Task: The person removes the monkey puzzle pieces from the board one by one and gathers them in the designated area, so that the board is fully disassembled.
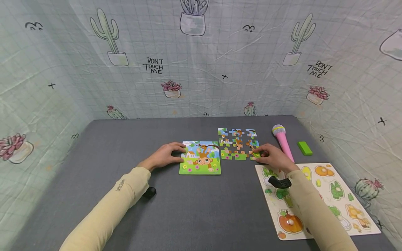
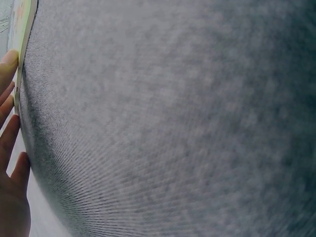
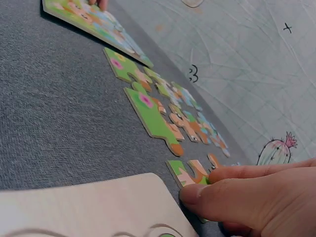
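My left hand (image 1: 165, 154) rests at the left edge of a square picture board (image 1: 201, 171) with a monkey hanging upside down. In the left wrist view its fingers (image 2: 9, 140) are fairly straight along the board's edge. To the right of the board, several loose jigsaw pieces (image 1: 240, 156) lie in rows, slightly apart. My right hand (image 1: 274, 157) pinches the lower right corner jigsaw piece (image 3: 178, 171) between thumb and fingers, low at the table. The fingers cover part of that piece.
A wooden vegetable peg puzzle board (image 1: 273, 216) lies at the right, under my right forearm. Beyond it are a pink toy microphone (image 1: 285, 148) and a green block (image 1: 304, 148). A patterned curtain (image 1: 204, 69) stands behind the grey table (image 1: 188, 212).
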`<state>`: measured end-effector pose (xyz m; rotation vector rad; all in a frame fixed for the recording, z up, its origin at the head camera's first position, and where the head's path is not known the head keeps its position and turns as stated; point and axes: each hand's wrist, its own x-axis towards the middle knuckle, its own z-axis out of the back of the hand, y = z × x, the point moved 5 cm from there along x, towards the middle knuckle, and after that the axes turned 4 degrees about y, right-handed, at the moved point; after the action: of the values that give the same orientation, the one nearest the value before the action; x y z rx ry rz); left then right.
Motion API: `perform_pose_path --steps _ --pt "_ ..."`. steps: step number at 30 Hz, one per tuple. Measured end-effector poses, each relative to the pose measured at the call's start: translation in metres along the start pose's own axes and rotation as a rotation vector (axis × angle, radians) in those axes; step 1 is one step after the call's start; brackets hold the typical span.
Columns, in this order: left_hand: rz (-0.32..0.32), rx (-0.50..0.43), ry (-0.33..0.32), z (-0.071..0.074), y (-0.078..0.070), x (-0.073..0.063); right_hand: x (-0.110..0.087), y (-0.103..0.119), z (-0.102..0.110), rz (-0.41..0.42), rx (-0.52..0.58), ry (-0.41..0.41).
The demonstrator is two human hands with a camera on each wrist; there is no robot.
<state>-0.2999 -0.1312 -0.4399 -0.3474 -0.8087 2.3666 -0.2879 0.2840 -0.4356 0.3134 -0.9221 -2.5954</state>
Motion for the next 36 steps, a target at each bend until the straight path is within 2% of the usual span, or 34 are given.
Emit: perform_pose_path --steps 6,36 --pt "-0.009 0.009 -0.004 -0.0004 0.0004 0.0004 -0.0015 -0.0017 0.0018 0.0 -0.03 -0.007" --pt "-0.007 -0.006 -0.009 -0.001 0.0021 0.0001 -0.0002 -0.0052 0.0026 -0.002 0.027 0.022"
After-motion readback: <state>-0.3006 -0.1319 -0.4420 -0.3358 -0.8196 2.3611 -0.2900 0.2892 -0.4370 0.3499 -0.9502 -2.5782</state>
